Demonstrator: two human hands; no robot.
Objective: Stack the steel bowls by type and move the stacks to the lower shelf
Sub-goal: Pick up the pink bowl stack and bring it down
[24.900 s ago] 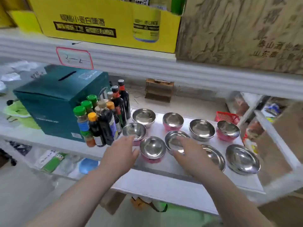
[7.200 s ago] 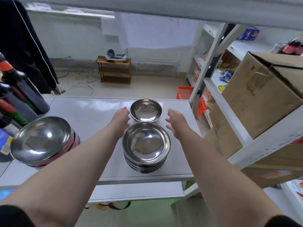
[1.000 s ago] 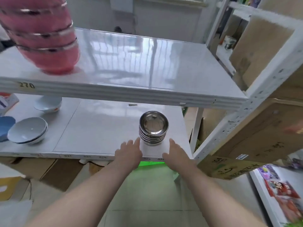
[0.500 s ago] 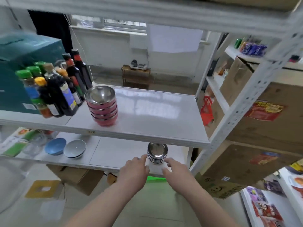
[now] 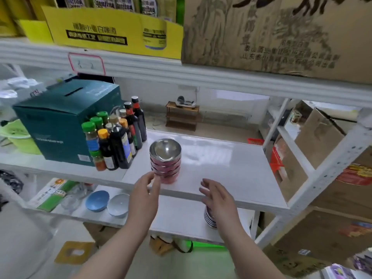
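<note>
A stack of pink-sided steel bowls (image 5: 165, 160) stands on the middle shelf (image 5: 221, 170), close to its front edge. My left hand (image 5: 146, 193) is open just left of the stack's base, fingertips almost touching it. My right hand (image 5: 218, 198) is open too, a hand's width to the right of the stack and in front of the shelf edge. A stack of plain steel bowls (image 5: 209, 217) sits on the lower shelf (image 5: 177, 222), mostly hidden behind my right hand.
Sauce bottles (image 5: 115, 141) and a dark green box (image 5: 64, 121) stand left of the pink stack. A blue bowl (image 5: 97, 200) and a grey bowl (image 5: 118, 202) rest on the lower shelf. Cardboard boxes (image 5: 322, 135) fill the racks at right; a white upright (image 5: 314, 182) frames the shelf corner.
Both hands have left the plain steel stack on the lower shelf and risen to the middle shelf, either side of the pink stack. The view has tilted upward.
</note>
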